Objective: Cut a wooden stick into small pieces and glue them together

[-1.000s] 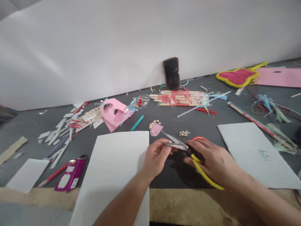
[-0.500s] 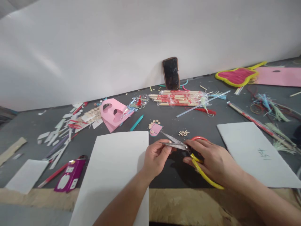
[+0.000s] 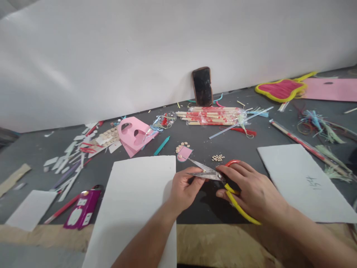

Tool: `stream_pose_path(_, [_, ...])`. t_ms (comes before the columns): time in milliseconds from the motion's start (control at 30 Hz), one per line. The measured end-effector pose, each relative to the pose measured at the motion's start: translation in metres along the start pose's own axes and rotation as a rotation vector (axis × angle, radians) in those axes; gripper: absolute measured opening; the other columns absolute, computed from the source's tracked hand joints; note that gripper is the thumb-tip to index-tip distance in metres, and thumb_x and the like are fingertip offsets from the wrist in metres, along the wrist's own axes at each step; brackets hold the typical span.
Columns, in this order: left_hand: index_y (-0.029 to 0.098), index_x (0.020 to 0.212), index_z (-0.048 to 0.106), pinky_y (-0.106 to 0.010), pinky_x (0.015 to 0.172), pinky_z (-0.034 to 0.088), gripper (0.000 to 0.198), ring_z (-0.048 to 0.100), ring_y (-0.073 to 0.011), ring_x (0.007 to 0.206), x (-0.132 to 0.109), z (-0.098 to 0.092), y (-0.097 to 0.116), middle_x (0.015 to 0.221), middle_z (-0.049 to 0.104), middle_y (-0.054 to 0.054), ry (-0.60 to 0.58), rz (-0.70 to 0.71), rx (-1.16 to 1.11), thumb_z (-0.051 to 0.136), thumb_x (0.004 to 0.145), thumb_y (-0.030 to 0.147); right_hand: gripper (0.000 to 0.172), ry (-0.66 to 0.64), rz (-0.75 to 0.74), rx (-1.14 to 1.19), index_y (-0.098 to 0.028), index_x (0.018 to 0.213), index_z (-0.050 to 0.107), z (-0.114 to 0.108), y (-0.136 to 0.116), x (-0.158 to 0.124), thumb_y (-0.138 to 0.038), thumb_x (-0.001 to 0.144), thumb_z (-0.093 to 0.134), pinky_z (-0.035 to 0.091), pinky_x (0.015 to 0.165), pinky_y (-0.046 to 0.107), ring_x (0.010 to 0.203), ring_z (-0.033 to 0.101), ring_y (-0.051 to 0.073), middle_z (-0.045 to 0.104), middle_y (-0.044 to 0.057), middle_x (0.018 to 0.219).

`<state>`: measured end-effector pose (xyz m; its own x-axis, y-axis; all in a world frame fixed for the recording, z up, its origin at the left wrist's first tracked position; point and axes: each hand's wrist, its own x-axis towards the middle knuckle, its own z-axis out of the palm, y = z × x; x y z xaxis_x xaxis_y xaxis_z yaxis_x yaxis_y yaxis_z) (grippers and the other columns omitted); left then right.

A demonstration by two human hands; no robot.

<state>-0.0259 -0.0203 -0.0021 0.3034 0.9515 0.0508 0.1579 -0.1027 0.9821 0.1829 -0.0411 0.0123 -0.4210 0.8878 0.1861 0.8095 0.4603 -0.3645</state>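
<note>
My right hand (image 3: 258, 188) grips a pair of scissors (image 3: 208, 174) with one red and one yellow handle. The blades stand apart and point left. Between them, the fingertips of my left hand (image 3: 186, 188) are pinched together around something too small to make out; a pale speck shows there. Just beyond the blade tips lies a small pink patch with a rounded end (image 3: 184, 153). Small pale round pieces (image 3: 182, 146) cluster along its far edge. A second pile of small pale pieces (image 3: 218, 158) lies behind the scissors, near the red handle.
A white foam board (image 3: 139, 208) lies under my left forearm, another (image 3: 304, 182) at right. Behind are a teal pen (image 3: 161, 145), a pink cut-out (image 3: 136, 134), bagged sticks (image 3: 217, 116) and a phone (image 3: 202, 87) against the wall. Scraps (image 3: 69, 160) litter the left side.
The scissors have shifted slightly left and toward me, and their yellow handle has swung in a little. My left hand keeps its pinch at almost the same spot.
</note>
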Motion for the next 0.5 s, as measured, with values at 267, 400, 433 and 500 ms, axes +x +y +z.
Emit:
stream_pose_path(267, [0.016, 0.076, 0.069, -0.021, 0.058, 0.042, 0.020, 0.054, -0.0127, 0.063, 0.0001, 0.0009, -0.0007, 0.069, 0.063, -0.001, 0.016, -0.011, 0.024, 0.054, 0.086, 0.026, 0.049, -0.018, -0.004, 0.033, -0.016, 0.120, 0.057, 0.0002, 0.0008, -0.0003, -0.052, 0.088, 0.050, 0.054, 0.076, 0.042, 0.097, 0.059, 0.028, 0.066, 0.014, 0.103])
stream_pose_path(400, [0.017, 0.078, 0.070, -0.022, 0.063, 0.044, 0.021, 0.058, -0.0144, 0.068, 0.0007, -0.0003, -0.0021, 0.074, 0.066, -0.003, -0.007, -0.004, 0.020, 0.054, 0.087, 0.026, 0.046, -0.019, -0.011, 0.071, -0.016, 0.119, 0.058, -0.0005, 0.0014, 0.0000, -0.050, 0.088, 0.051, 0.054, 0.074, 0.037, 0.094, 0.062, 0.026, 0.065, 0.013, 0.103])
stream_pose_path(433, [0.017, 0.079, 0.070, -0.023, 0.065, 0.045, 0.021, 0.059, -0.0152, 0.070, 0.0009, -0.0007, -0.0024, 0.076, 0.067, -0.004, -0.013, 0.004, 0.026, 0.054, 0.087, 0.027, 0.046, -0.015, -0.016, 0.075, -0.017, 0.119, 0.058, -0.0004, 0.0018, -0.0002, -0.050, 0.088, 0.051, 0.054, 0.073, 0.036, 0.093, 0.063, 0.025, 0.066, 0.013, 0.102])
stream_pose_path(500, [0.017, 0.080, 0.071, -0.024, 0.067, 0.046, 0.021, 0.060, -0.0163, 0.072, 0.0011, -0.0015, -0.0027, 0.078, 0.068, -0.005, -0.026, 0.025, 0.039, 0.054, 0.087, 0.028, 0.047, -0.009, -0.027, 0.070, -0.017, 0.119, 0.059, -0.0001, 0.0028, -0.0005, -0.051, 0.088, 0.052, 0.054, 0.072, 0.034, 0.090, 0.064, 0.025, 0.066, 0.014, 0.100])
